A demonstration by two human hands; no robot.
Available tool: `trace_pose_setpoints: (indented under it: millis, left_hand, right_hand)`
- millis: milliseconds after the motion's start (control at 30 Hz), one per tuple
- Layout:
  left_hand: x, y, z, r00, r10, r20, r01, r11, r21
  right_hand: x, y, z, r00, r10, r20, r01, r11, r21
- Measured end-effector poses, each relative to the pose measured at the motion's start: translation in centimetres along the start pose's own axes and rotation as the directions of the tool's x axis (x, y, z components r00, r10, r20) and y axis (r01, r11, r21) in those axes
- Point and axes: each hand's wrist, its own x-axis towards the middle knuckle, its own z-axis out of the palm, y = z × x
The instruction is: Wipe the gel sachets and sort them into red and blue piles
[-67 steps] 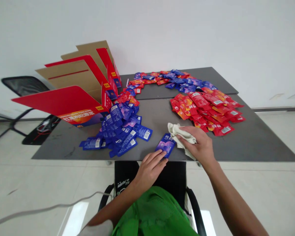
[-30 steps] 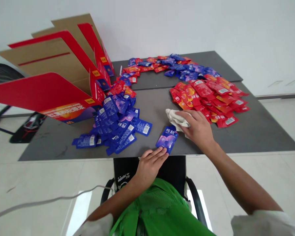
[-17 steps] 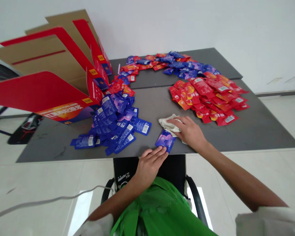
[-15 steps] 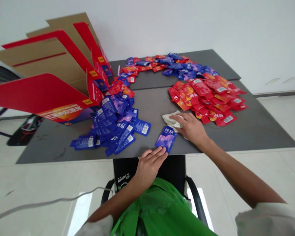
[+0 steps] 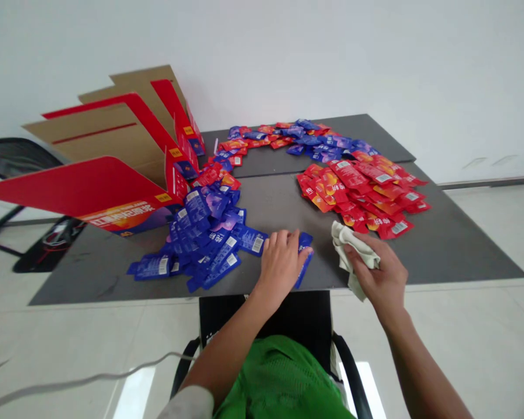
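Note:
A single blue sachet [image 5: 304,255] lies near the front edge of the grey table [image 5: 445,244]. My left hand [image 5: 282,261] covers most of it, fingers curled round its far end. To its right my right hand [image 5: 381,274] is closed on a crumpled beige cloth [image 5: 351,247], held just above the table's front edge. A pile of blue sachets [image 5: 205,233] lies to the left of my left hand. A heap of red sachets [image 5: 362,189] lies beyond my right hand.
A big red and brown carton [image 5: 113,157] with open flaps lies on its side at the table's left. More mixed red and blue sachets [image 5: 283,137] curve along the back. A black chair [image 5: 21,157] stands at far left. A cable [image 5: 70,381] runs over the floor.
My left hand has moved forward from the table's edge onto the blue sachet. My right hand has drawn the cloth off the sachet, back and to the right.

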Motion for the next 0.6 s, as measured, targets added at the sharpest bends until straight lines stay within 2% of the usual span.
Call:
trace_pose_setpoints:
  millis: [200, 267, 367, 467, 533, 600]
  left_hand:
    - [2.6, 0.3, 0.8, 0.98, -0.065, 0.187, 0.066, 0.998, -0.004]
    - [3.4, -0.2, 0.9, 0.968, -0.066, 0.241, 0.089, 0.992, -0.087]
    - [4.6, -1.0, 1.0, 0.961, -0.005, 0.277, 0.082, 0.96, -0.268]
    - [5.0, -1.4, 0.5, 0.976, 0.067, 0.207, 0.022, 0.917, -0.399]
    - [4.8, -1.3, -0.2, 0.991, 0.109, 0.072, -0.06, 0.869, -0.491]
    - [4.0, -1.2, -1.1, 0.98, 0.177, -0.089, -0.197, 0.817, -0.542]
  right_hand:
    - [-2.2, 1.6, 0.6, 0.987, 0.155, 0.033, -0.157, 0.985, 0.068]
    - [-2.3, 1.7, 0.7, 0.979, 0.199, 0.029, -0.201, 0.977, 0.073]
    - [-2.3, 1.6, 0.9, 0.97, 0.243, 0.026, -0.244, 0.966, 0.079]
    - [-2.3, 1.5, 0.8, 0.964, 0.263, 0.036, -0.265, 0.961, 0.082]
    - [-2.3, 1.5, 0.8, 0.963, 0.267, 0.044, -0.27, 0.96, 0.079]
    - [-2.2, 1.5, 0.7, 0.961, 0.272, 0.048, -0.275, 0.958, 0.08]
